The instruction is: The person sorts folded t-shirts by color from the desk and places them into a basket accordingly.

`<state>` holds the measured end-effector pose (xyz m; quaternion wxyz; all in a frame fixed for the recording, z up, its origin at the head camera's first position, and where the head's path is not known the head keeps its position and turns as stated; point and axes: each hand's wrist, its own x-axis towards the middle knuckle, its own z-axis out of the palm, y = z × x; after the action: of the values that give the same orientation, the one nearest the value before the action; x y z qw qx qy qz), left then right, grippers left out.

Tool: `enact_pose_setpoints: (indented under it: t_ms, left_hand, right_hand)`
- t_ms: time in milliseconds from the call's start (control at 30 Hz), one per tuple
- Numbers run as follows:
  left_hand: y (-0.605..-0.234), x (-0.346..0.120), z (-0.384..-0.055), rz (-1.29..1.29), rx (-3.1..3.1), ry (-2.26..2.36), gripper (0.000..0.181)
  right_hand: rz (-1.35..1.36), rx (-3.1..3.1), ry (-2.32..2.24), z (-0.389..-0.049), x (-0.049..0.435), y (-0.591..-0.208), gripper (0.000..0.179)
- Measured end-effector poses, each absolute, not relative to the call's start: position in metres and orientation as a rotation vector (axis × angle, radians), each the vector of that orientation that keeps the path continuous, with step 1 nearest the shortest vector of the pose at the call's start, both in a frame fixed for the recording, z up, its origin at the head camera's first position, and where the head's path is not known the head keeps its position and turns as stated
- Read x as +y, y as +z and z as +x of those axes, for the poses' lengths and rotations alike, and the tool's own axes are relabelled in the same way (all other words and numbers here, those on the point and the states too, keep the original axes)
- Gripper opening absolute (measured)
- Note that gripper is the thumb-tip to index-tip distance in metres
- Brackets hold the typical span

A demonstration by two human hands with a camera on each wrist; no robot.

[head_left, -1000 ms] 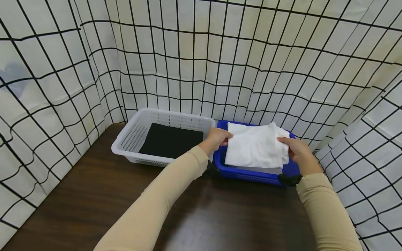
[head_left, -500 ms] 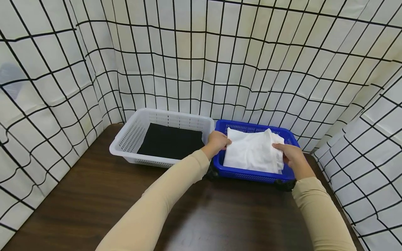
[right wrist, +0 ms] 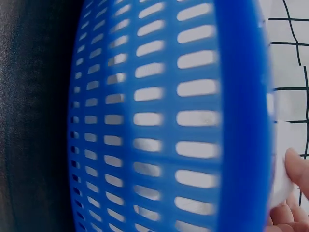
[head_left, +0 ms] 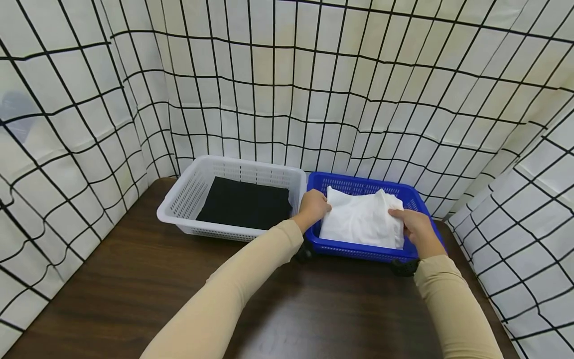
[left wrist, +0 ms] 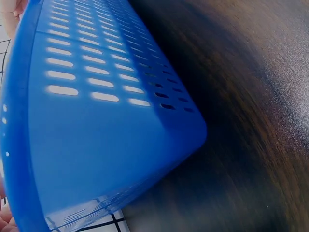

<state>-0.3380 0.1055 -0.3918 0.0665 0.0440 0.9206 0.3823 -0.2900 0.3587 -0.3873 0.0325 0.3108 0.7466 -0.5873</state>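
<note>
A folded white cloth [head_left: 360, 219] lies inside the blue basket [head_left: 365, 253] in the head view. My left hand [head_left: 312, 206] pinches its left edge, above the basket's left rim. At the cloth's right edge, my right hand [head_left: 416, 227] grips it between thumb and fingers. In the right wrist view, the right thumb and fingers hold a bit of white cloth [right wrist: 281, 179] behind the blue rim. The left wrist view is mostly filled by the basket's slotted wall [left wrist: 96, 135], with only slivers of the left hand at its edge.
Left of the blue basket, touching or nearly so, stands a white basket [head_left: 188, 219] with a folded black cloth [head_left: 244, 203] inside. Both baskets rest on a dark brown wooden table [head_left: 134, 279]. White sheeting with a black grid [head_left: 278, 99] surrounds the table's back and sides.
Both hands have lowered the white cloth deeper into the blue basket, and it has come slightly toward me. The right hand has shifted a little left and down.
</note>
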Motion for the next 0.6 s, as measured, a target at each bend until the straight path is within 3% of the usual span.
enact_pose_setpoints:
  t_ms: [267,500,600]
  left_hand:
    - [-0.395,0.107,-0.335,0.301,2.903,1.056,0.048]
    - [-0.4,0.104,-0.329,0.547,3.003,0.916,0.016]
    - [-0.4,0.1,-0.327,0.544,2.97,0.949,0.018]
  right_hand:
    - [1.0,2.243,-1.9,-0.294,0.355,-0.396,0.059]
    - [0.986,2.171,-1.938,-0.285,0.359,-0.397,0.054]
    - [0.965,2.18,-1.909,-0.279,0.361,-0.399,0.054]
